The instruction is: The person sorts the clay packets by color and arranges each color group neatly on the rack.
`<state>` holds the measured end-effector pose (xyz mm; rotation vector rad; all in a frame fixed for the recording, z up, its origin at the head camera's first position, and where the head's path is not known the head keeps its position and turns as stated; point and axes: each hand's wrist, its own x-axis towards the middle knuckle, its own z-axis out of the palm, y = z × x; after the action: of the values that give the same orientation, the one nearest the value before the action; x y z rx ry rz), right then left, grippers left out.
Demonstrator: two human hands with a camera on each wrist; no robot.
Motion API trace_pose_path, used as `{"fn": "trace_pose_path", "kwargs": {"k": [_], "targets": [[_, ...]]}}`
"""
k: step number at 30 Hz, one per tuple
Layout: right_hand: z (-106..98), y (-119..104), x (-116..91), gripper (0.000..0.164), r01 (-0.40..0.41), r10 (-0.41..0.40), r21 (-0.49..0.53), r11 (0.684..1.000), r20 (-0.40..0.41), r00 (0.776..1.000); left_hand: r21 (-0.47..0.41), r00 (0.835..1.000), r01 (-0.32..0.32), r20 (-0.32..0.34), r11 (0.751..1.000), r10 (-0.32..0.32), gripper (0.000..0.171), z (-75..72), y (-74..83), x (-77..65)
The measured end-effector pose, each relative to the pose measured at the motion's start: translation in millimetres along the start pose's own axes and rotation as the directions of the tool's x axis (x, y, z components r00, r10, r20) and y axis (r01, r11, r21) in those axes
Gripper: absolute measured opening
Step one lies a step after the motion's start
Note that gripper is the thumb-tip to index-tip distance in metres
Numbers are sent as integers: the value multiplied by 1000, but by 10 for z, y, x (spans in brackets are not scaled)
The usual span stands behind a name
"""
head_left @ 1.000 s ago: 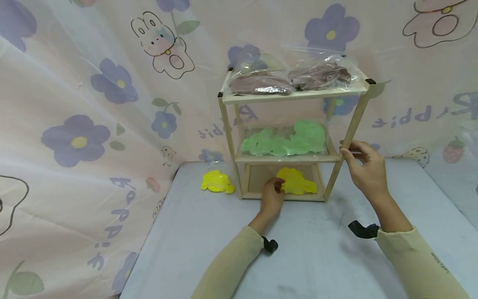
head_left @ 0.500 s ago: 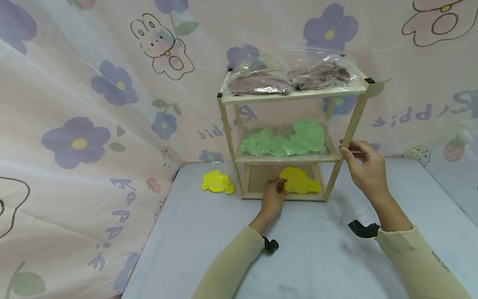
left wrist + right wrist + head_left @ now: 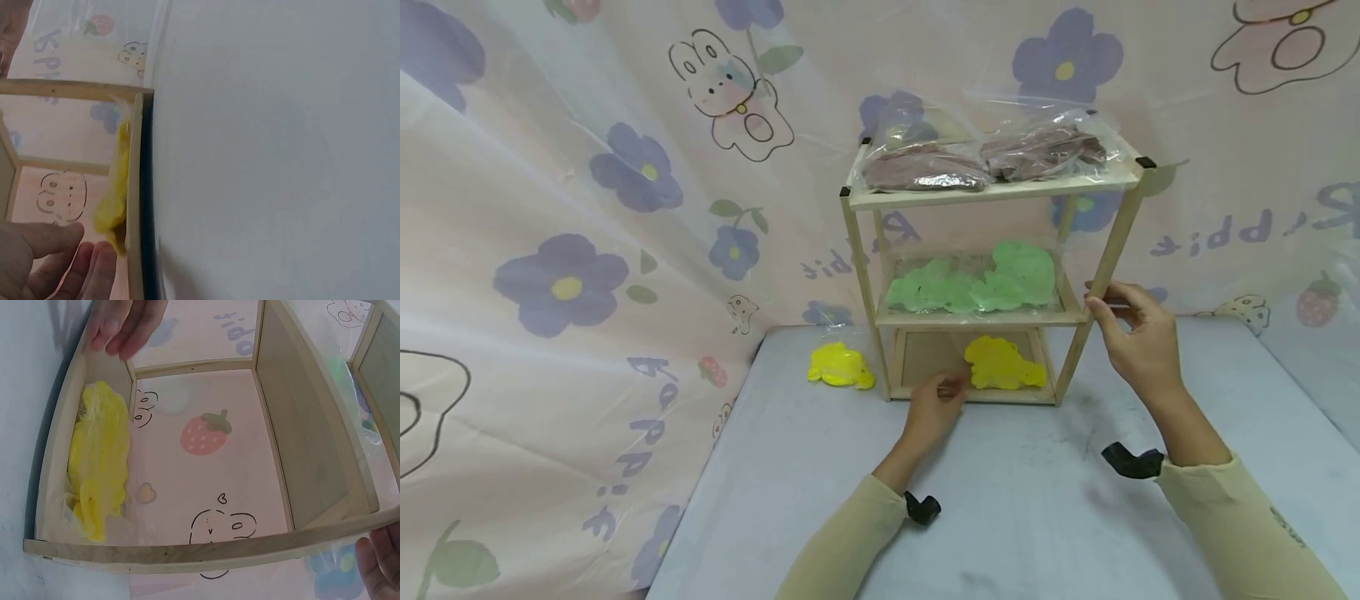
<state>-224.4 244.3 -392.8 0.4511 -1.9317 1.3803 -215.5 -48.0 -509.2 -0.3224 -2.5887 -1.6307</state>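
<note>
A small wooden shelf rack stands on the table. On its bottom shelf lies a soft yellow lump in a clear plastic bag, seen from the side in the right wrist view. My left hand is just left of this bag at the shelf's front edge, fingers loosely bent and holding nothing; the left wrist view shows a gap between thumb and fingers. With thumb and fingers, my right hand grips the rack's right front post near the middle shelf. A second bagged yellow lump lies on the table left of the rack.
Green pieces in clear plastic lie on the middle shelf. Bagged brown lumps rest on the top shelf. Behind the rack hangs a patterned curtain. The white table spreads out in front.
The left hand first slid the yellow bag slightly right on the bottom shelf, then let go and drew back left and toward the front. The right hand stays on the post.
</note>
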Motion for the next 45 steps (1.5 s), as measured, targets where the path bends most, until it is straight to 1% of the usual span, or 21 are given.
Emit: {"fn": "trace_pose_path", "kwargs": {"k": [3, 6, 12, 19, 23, 27, 32, 35, 41, 45], "targets": [[0, -2, -1, 27, 2, -2, 2, 1000, 0, 1000, -21, 999, 29, 18, 999, -29, 24, -144, -25, -51], [-4, -1, -6, 27, 1, -1, 8, 1000, 1, 1000, -28, 999, 34, 29, 999, -33, 23, -292, -46, -91], [-3, 3, -12, 26, -1, 1, 20, 1000, 2, 1000, -17, 999, 2, 52, 1000, -1, 24, -552, -94, -173], [7, 15, 3, 25, 25, -25, 7, 1000, 5, 1000, 36, 997, 15, 75, 999, -18, 25, -852, -182, -257], [11, 22, 5, 25, 25, -25, 7, 1000, 8, 1000, 44, 997, 3, 75, 999, -6, 27, -1044, -251, -290], [11, 35, -2, 25, 20, -20, 19, 1000, 9, 1000, 54, 999, -8, 41, 999, 6, 27, -1246, -306, -313], [15, 44, -18, 26, 14, -15, 37, 999, 7, 1000, 51, 1000, 9, -29, 999, -8, 27, -1481, -398, -306], [21, 45, -24, 27, 12, -12, 29, 1000, 12, 1000, 54, 997, 26, -72, 998, -22, 30, -1603, -464, -288], [24, 25, -21, 26, 4, -4, -1, 1000, 26, 1000, 97, 988, 45, -152, 994, -30, 31, -1793, -600, -214], [22, 8, -13, 26, -1, 1, -5, 1000, 29, 1000, 101, 981, 73, -185, 992, -54, 32, -1879, -668, -135]]}}
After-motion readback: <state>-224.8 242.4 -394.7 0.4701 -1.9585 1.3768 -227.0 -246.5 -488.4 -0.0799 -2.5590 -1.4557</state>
